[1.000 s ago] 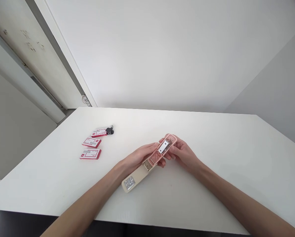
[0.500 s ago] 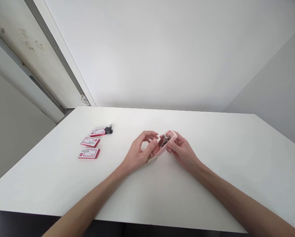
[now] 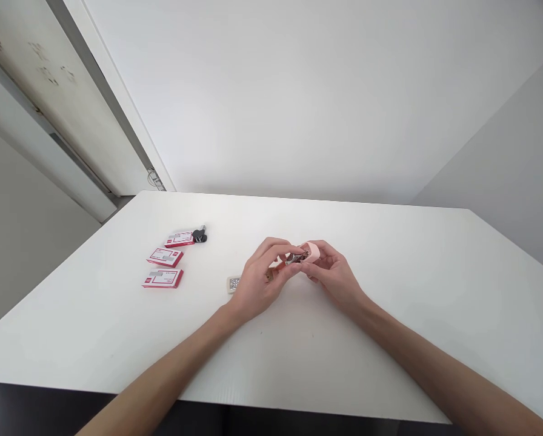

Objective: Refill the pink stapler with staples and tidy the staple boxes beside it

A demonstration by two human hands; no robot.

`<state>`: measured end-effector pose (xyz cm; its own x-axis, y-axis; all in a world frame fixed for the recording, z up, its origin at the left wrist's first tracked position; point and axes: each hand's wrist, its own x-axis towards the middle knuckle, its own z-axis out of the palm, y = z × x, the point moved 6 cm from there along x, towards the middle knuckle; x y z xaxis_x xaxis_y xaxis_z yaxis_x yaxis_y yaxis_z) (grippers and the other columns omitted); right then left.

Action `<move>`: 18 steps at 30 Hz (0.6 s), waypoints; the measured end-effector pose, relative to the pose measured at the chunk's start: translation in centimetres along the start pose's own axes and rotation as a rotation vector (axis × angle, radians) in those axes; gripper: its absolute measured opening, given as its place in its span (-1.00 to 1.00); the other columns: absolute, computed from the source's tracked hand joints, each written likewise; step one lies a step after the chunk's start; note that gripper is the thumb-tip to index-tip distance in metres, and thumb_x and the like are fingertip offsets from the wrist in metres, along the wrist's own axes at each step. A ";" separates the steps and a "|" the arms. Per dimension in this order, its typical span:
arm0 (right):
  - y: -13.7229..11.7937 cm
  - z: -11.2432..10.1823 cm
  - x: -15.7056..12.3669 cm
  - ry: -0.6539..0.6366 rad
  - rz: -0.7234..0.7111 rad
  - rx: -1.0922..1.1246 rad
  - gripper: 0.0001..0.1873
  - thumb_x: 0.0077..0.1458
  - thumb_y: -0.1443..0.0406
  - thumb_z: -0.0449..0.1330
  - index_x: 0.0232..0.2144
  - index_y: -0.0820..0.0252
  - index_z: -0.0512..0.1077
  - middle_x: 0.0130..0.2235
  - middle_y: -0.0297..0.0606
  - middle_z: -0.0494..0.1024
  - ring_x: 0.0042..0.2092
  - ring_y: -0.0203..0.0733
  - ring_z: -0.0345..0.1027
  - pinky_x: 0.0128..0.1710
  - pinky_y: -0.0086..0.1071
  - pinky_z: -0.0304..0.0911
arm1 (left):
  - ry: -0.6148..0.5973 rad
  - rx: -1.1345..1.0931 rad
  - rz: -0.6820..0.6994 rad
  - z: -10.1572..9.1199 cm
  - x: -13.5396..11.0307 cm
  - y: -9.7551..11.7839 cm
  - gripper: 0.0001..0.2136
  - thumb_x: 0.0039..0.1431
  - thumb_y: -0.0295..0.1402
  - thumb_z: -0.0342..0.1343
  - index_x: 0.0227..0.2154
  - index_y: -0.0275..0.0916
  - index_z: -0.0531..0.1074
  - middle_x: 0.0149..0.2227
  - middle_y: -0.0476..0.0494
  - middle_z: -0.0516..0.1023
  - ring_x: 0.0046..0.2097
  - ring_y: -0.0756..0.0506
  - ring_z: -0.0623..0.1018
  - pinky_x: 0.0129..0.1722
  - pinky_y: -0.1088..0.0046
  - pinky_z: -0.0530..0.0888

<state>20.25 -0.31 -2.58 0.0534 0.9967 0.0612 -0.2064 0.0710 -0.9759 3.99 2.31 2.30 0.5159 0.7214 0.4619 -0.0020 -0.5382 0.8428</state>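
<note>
Pink stapler (image 3: 312, 251) gripped between left hand (image 3: 261, 283) and right hand (image 3: 333, 277).

The stapler (image 3: 312, 251) looks like smooth pink plastic with shiny metal inside, the tabletop (image 3: 403, 290) is a matt, smooth white, and the small boxes (image 3: 163, 278) look like printed card.

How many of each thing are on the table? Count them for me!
3 red boxes
1 black clip
1 pink stapler, held by the left hand and right hand
Total: 5
</note>
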 end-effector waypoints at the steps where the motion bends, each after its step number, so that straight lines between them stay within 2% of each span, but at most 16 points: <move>1: 0.0 0.1 0.0 -0.002 -0.006 -0.004 -0.65 0.04 0.13 0.52 -0.13 -0.03 0.56 -0.18 -0.29 0.65 -0.22 -0.15 0.45 -0.35 -0.30 0.29 | 0.014 0.005 0.014 -0.1 0.0 0.1 -0.84 0.42 -0.27 0.17 -0.03 -0.06 0.58 -0.03 -0.18 0.49 -0.10 -0.04 0.51 -0.33 0.52 0.62; 5: -0.4 0.7 -0.4 -0.048 -0.031 0.014 -0.66 0.05 0.12 0.53 -0.17 -0.03 0.55 -0.13 -0.28 0.68 -0.08 -0.05 0.56 -0.12 -0.16 0.48 | 0.092 0.049 0.034 -0.5 0.2 0.5 -0.91 0.35 -0.26 0.26 -0.17 -0.11 0.62 -0.13 -0.15 0.57 -0.16 -0.04 0.55 -0.48 0.59 0.52; 9: -0.7 1.3 -0.6 -0.085 -0.059 0.025 -0.68 0.06 0.13 0.53 -0.18 -0.02 0.54 -0.11 -0.27 0.69 -0.03 -0.02 0.59 0.03 -0.04 0.51 | 0.135 0.111 0.039 -0.8 0.4 0.8 -0.91 0.33 -0.26 0.28 -0.25 -0.13 0.61 -0.20 -0.13 0.61 -0.21 -0.04 0.57 -0.53 0.57 0.46; 13: -0.8 1.2 -0.6 -0.050 -0.057 -0.014 -0.68 0.05 0.13 0.53 -0.20 -0.01 0.53 -0.11 -0.25 0.70 -0.04 0.01 0.60 0.05 0.02 0.51 | 0.155 0.253 0.151 -0.8 0.2 1.2 -0.88 0.41 -0.27 0.17 -0.21 -0.15 0.56 -0.21 -0.12 0.60 -0.25 -0.02 0.57 -0.49 0.52 0.50; 18: -1.1 0.7 -0.6 0.000 -0.064 -0.065 -0.64 0.02 0.09 0.54 -0.19 0.01 0.53 -0.09 -0.22 0.71 -0.03 0.02 0.59 0.04 0.00 0.50 | 0.140 0.382 0.215 -0.9 0.0 0.8 -0.83 0.51 -0.31 0.01 -0.03 -0.16 0.48 -0.11 -0.16 0.55 -0.20 -0.02 0.58 -0.30 0.44 0.58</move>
<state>19.73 -0.94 -1.43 0.0649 0.9902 0.1239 -0.1387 0.1319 -0.9815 3.24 2.27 3.20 0.4179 0.6137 0.6698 0.2329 -0.7851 0.5740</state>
